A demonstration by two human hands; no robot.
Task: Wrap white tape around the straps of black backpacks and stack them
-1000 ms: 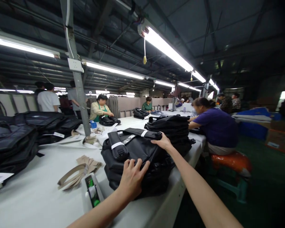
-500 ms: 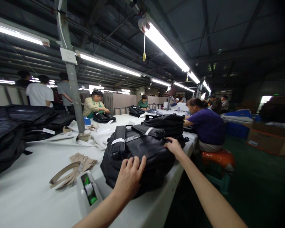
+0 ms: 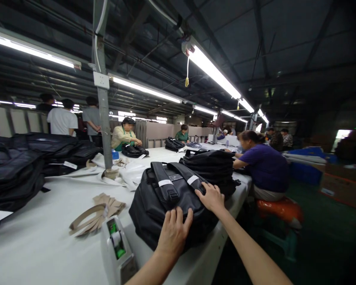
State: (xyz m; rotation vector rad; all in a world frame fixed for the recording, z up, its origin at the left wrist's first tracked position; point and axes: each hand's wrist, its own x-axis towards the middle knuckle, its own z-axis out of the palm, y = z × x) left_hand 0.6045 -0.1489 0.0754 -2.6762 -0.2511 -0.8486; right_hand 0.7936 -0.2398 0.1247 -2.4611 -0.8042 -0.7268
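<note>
A black backpack (image 3: 150, 206) lies on the white-covered table, its two shoulder straps on top, each with a white band around it. My left hand (image 3: 175, 233) rests on the near side of the backpack, fingers slightly bent and apart, gripping nothing. My right hand (image 3: 212, 198) has its thumb and fingers on the lower end of the right shoulder strap (image 3: 192, 179), covering that end. Just behind it stands a stack of black backpacks (image 3: 212, 162). Left of the bag are a tape dispenser (image 3: 118, 247) with green parts and a bundle of beige strips (image 3: 99, 213).
More black bags (image 3: 14, 170) are piled on the left of the table (image 3: 62, 253). A metal post (image 3: 103, 114) rises through it. A co-worker in purple (image 3: 267, 166) sits on an orange-topped stool (image 3: 280, 209) at the right edge. Other people work farther back.
My right hand has moved from the bag's far right side onto the strap end. The right strap now slants down toward me. My left hand stays on the near side. The view has shifted slightly.
</note>
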